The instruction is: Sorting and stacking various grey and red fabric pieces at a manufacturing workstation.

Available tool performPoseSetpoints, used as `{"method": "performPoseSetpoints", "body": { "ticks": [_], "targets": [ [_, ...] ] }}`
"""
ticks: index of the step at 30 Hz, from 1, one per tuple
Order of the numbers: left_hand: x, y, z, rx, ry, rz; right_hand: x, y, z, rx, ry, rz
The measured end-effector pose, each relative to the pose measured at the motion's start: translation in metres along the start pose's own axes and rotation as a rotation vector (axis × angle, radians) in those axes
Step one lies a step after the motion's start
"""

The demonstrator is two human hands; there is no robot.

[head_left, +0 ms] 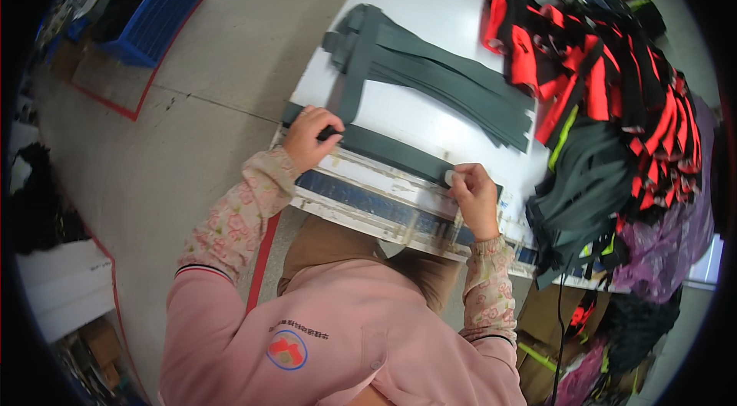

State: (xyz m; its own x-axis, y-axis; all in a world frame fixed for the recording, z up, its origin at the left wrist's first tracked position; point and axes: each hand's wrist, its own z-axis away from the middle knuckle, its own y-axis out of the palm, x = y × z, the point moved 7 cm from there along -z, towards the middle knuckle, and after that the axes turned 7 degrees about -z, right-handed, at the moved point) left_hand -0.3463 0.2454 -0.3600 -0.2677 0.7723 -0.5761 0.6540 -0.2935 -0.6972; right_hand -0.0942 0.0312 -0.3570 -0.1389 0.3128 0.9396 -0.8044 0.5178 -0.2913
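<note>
A long dark grey-green fabric strip (395,153) lies along the near edge of the white table. At its left part, my left hand (310,139) is closed around a small black object (328,132), whose kind I cannot make out. Toward the strip's right end, the fingertips of my right hand (476,196) pinch a small flat white piece (450,176) against or just over the strip. Beyond the hands lies a loose stack of similar grey-green strips (430,68); one strip (357,72) from its left end bends toward my left hand.
Red and black fabric pieces (591,76) are heaped along the table's right side. A bundle of dark grey strips (583,176) hangs at the near right corner, beside a purple plastic bag (660,252). A blue crate (153,14) stands on the floor at far left.
</note>
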Motion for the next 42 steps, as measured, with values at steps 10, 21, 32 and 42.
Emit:
{"method": "performPoseSetpoints", "body": {
  "ticks": [10,21,32,42],
  "targets": [
    [-0.001,0.004,-0.003,0.126,-0.049,0.022,0.001,-0.006,0.013,-0.072,-0.147,0.242],
    [0.002,0.0,-0.001,0.08,-0.034,0.049,0.013,0.039,0.014,0.318,0.066,-0.152],
    [0.005,0.005,-0.001,0.022,-0.016,0.046,0.048,0.152,-0.027,0.256,-0.243,-0.03],
    [0.003,0.005,0.001,0.038,-0.051,0.016,0.053,0.175,-0.029,0.167,-0.349,0.146]
  ]
}}
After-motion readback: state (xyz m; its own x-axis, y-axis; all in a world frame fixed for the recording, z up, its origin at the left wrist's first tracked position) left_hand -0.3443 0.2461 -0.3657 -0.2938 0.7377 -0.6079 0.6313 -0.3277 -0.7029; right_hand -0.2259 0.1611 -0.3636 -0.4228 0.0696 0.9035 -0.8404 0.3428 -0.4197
